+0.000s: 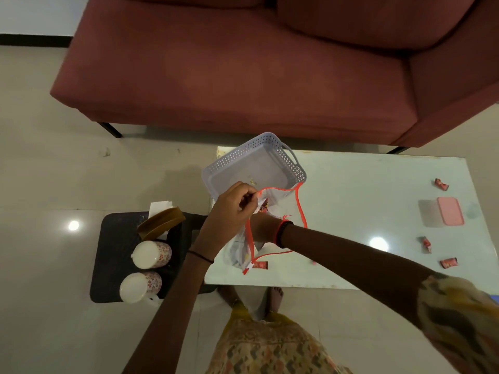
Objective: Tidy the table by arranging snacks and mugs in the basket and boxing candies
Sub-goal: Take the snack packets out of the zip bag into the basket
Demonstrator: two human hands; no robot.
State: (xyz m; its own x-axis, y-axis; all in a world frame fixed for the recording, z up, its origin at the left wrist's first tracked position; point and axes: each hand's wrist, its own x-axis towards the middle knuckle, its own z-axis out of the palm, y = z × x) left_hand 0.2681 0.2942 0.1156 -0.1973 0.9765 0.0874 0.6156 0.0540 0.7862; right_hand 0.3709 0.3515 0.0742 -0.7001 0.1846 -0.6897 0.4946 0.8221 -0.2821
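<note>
Pinching is done by the left hand (235, 209): thumb & fingers are curled tight on the red-trimmed rim of the clear zip bag (239, 252), and its mouth is held wide. The right hand (263, 229) is sunk into the bag up to the wrist. Its fingers are hidden by plastic & wrappers, so their state can't be told.

The bag's bottom is rested on the white table (351, 184) near the left-front edge, just in front of the lavender basket (253, 157). The basket is set at the far-left corner, partly past the table edge. One candy (260, 265) is seen touching the bag's lower corner. Three more candies (448, 263) are scattered at the right end around the pink-lidded box (448, 215). Bare tabletop is seen btwn bag & box.

Two mugs (152, 254) are laid on a dark stool (113, 252) left of the table.
</note>
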